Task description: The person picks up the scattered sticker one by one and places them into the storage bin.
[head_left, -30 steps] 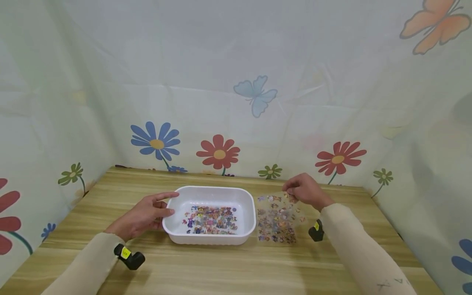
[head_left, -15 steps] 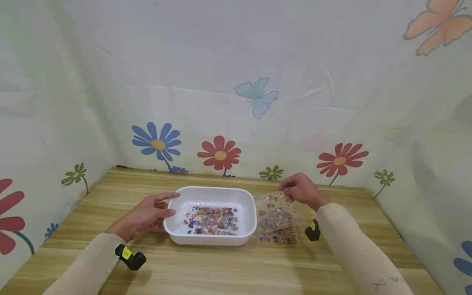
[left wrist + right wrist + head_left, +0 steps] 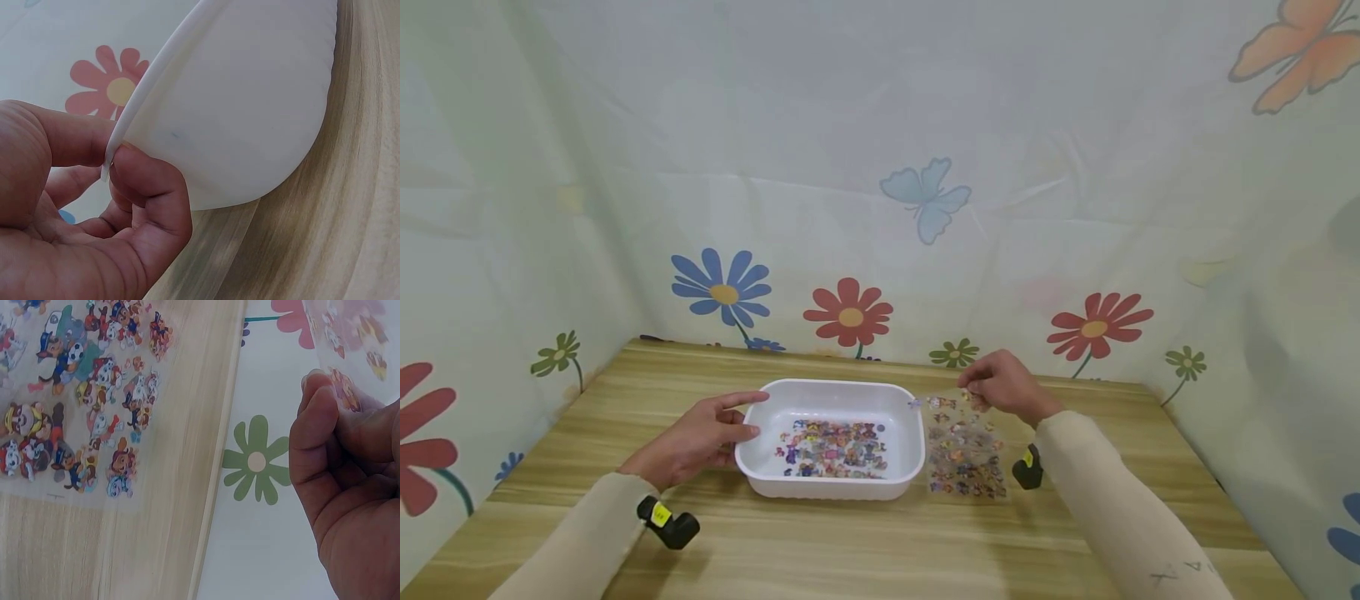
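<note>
A white plastic tray (image 3: 829,489) stands on the table with a pile of clear cartoon sticker sheets (image 3: 833,450) inside. My left hand (image 3: 703,433) grips its left rim; in the left wrist view, thumb and fingers pinch the rim of the tray (image 3: 250,94). Right of the tray, my right hand (image 3: 1009,387) pinches the top corner of a clear sticker sheet (image 3: 942,403), which is raised at its far end. Beneath it lies another sticker sheet (image 3: 69,412), flat on the table in the right wrist view. The held sheet (image 3: 365,337) shows there only in part.
The wood-grain table (image 3: 880,550) runs back to a white curtain (image 3: 820,100) printed with flowers and butterflies. A black wrist camera (image 3: 670,525) sits on the left wrist, and another black camera (image 3: 1028,467) on the right.
My right hand has moved a little left toward the tray, bringing the held sticker sheet's upper edge close to the tray's right rim. The left hand keeps its grip on the tray.
</note>
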`<state>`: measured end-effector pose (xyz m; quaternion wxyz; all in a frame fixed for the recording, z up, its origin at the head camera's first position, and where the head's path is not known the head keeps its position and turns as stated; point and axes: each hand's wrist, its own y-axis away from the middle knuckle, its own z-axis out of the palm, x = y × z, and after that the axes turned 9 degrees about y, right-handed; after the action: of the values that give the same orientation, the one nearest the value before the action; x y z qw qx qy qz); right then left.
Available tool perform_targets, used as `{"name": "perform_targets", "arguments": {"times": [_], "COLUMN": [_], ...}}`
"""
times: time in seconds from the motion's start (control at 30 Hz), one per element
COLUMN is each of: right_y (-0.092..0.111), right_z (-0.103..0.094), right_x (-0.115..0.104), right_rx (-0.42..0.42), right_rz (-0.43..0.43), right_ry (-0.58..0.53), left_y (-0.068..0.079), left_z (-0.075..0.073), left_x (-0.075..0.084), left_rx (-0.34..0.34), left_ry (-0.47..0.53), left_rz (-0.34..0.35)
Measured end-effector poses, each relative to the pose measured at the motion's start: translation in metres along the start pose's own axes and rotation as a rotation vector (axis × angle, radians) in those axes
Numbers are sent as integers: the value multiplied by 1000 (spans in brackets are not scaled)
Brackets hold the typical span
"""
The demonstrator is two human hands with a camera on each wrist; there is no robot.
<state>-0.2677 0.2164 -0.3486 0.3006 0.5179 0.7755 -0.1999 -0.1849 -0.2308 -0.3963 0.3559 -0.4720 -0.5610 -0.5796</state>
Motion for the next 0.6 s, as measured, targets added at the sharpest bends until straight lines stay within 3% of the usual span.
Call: {"name": "perform_targets", "arguments": {"times": [0.6], "right_y": [-7], "right_z": [9], "right_x": [-11], "right_rx": [-8], "right_rz": [-6], "right_ry": [-3], "left_y": [-1], "left_z": [-1], "left_x": [-1], "left_rx": [-12], "left_ry": [14], "left_rz": [1]}}
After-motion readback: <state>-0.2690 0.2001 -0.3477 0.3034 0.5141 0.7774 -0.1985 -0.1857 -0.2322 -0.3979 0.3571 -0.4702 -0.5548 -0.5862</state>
